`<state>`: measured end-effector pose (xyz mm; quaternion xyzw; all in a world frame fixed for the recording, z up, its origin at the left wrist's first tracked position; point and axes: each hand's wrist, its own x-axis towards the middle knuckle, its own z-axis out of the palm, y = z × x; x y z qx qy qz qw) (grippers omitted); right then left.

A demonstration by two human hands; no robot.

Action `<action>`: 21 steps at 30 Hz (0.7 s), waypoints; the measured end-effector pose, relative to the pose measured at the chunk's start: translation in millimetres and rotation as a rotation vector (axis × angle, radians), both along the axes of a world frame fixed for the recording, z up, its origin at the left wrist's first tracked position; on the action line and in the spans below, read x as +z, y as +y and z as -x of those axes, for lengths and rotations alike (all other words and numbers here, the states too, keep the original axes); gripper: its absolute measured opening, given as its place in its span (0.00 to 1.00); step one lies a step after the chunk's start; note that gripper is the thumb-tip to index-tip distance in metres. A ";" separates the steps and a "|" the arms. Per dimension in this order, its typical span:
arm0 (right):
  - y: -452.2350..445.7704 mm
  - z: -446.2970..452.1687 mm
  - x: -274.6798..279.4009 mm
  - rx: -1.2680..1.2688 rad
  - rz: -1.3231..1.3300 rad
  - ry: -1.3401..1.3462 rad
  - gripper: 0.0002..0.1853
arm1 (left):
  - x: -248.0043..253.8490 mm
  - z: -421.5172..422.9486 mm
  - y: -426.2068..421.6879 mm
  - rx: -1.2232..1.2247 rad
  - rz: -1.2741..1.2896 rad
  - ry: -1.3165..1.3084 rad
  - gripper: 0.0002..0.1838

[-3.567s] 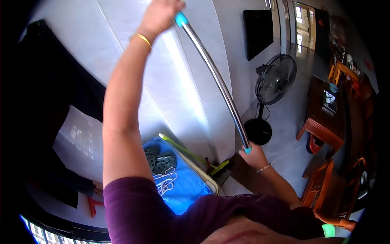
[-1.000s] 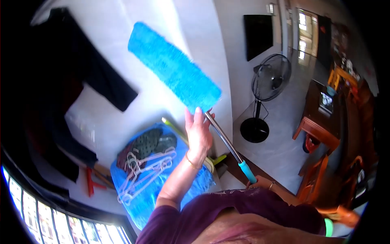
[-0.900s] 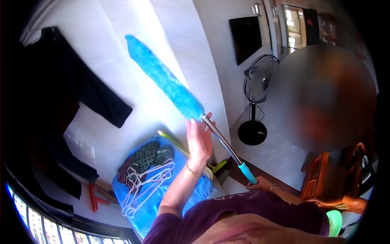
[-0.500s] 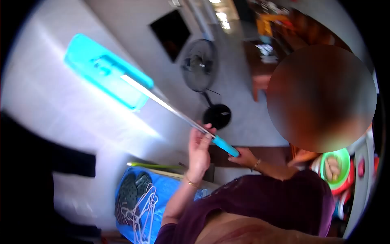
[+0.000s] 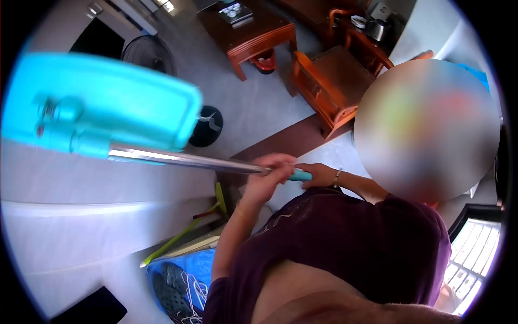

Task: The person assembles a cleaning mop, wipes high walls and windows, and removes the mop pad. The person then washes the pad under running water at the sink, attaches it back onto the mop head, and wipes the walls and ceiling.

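A mop's flat turquoise head (image 5: pixel 124 102) fills the upper left, its plastic back with the joint facing me. From it a metal pole (image 5: pixel 199 161) runs right to a turquoise grip (image 5: pixel 300 175). My left hand (image 5: pixel 270 175) is wrapped round the pole just before the grip. My right hand (image 5: pixel 317 176) holds the end of the grip, close beside my left hand. The mop's other face is hidden.
A fan base (image 5: pixel 206 126) stands behind the pole. Further off are a wooden table (image 5: pixel 248 35) and a wooden chair (image 5: pixel 334 81). Below lie a blue cover (image 5: pixel 199 264) with dark clogs (image 5: pixel 172 289) and hangers (image 5: pixel 195 289), beside a green-handled tool (image 5: pixel 175 239). A blurred disc hides the right.
The view has swung right. The mop head has come nearer and lower, its pole now almost level. My left hand, looser on the pole before, is now closed round it.
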<state>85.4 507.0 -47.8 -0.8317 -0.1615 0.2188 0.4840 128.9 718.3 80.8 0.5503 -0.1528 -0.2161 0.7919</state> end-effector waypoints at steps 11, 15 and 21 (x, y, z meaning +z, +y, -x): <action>-48.5 -18.6 -29.7 -0.358 -0.041 0.035 0.14 | -15.0 -73.4 -80.0 -0.327 0.106 0.136 0.19; -69.7 -39.4 -54.6 -0.401 0.088 -0.045 0.17 | -6.9 -84.4 -102.2 0.007 0.160 0.242 0.22; -75.7 -58.6 -38.5 -0.267 0.254 0.019 0.18 | -12.5 -111.6 -101.0 0.036 0.158 0.294 0.12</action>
